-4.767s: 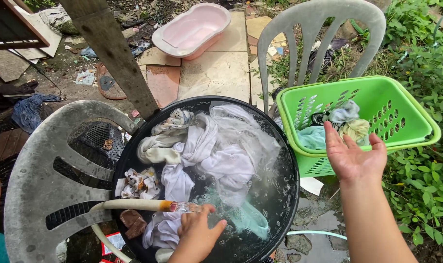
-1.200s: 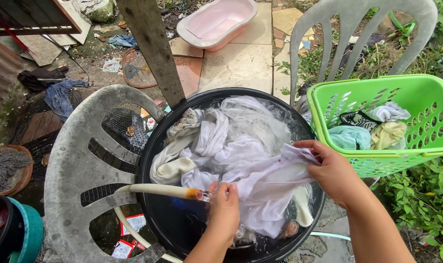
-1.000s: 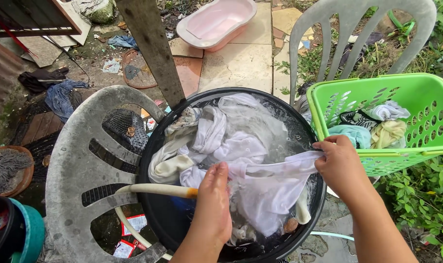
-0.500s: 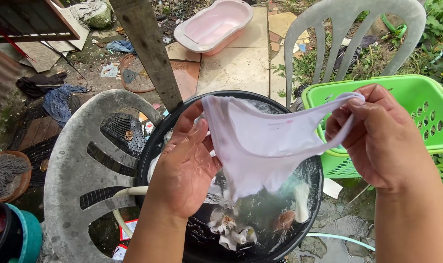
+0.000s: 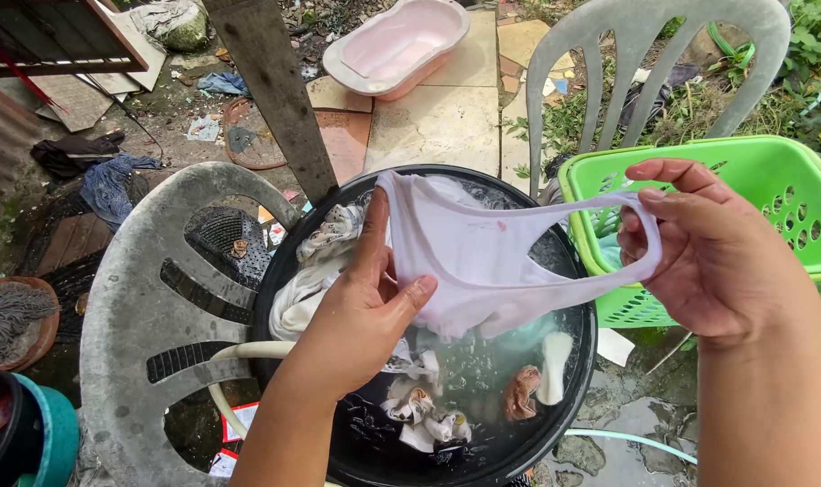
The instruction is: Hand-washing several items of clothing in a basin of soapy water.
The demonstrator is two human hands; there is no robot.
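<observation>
Between both hands, left (image 5: pixel 356 316) and right (image 5: pixel 712 257), each gripping it: white garment (image 5: pixel 491 266) above black basin (image 5: pixel 573 379).

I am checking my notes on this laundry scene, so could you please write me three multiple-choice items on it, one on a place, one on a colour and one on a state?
1. Where is the white garment?
A. Lying in the basket
B. Stretched between both hands above the black tub
C. Draped over a chair

2. What colour is the laundry basket?
A. Green
B. Red
C. Blue

3. What state is the black tub in?
A. Dry and bare
B. Turned upside down
C. Holding water and soaking clothes

Answers:
1 B: the left hand and right hand each have a grip on one end, with the tub below.
2 A: its perforated walls are bright green.
3 C: water and wet clothes show inside it.
</observation>
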